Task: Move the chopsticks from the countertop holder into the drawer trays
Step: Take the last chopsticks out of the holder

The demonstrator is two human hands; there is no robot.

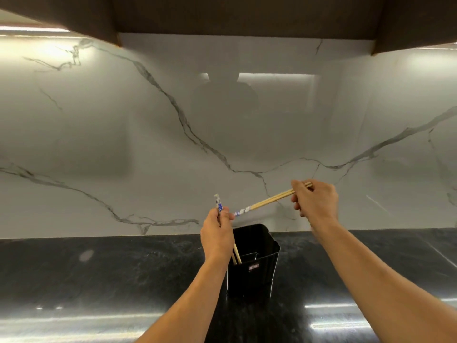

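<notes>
One holder stands on countertop, backsplash behind.

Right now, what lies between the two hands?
In the head view, only the slanted chopsticks gripped by the right hand; their patterned tips end close by the left hand, which holds upright chopsticks.

In front of me a white marble wall with grey veins stands behind a glossy black counter, and dark brown cabinets hang above, with a bright light strip under the left one.
</notes>
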